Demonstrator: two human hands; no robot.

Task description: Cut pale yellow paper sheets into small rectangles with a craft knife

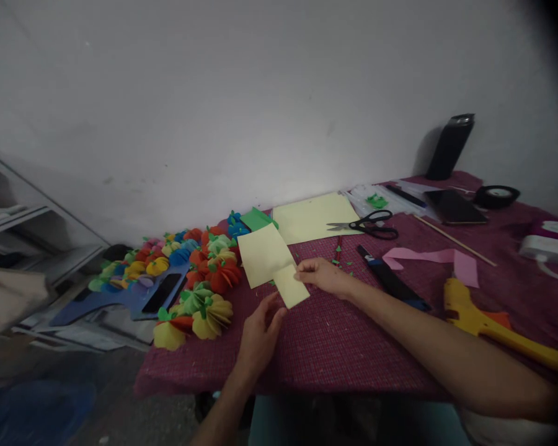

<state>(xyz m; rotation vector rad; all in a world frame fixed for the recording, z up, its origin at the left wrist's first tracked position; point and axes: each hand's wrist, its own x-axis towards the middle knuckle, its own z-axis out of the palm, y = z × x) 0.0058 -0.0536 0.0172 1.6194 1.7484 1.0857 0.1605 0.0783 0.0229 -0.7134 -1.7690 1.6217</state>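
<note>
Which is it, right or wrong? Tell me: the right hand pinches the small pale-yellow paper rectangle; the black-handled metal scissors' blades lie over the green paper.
Wrong paper: in the head view, the scissors lie with their blades over the large pale-yellow paper sheet.

- I'm in what looks like a small craft workspace.
- My cloth-covered table (335,337) holds scissors (353,225) and, near right, a glue gun (488,325).
- Colourful paper ornaments (224,275) crowd its left.

Right hand (325,277) pinches small yellow paper (291,289); left hand (260,328) near its corner.
</note>
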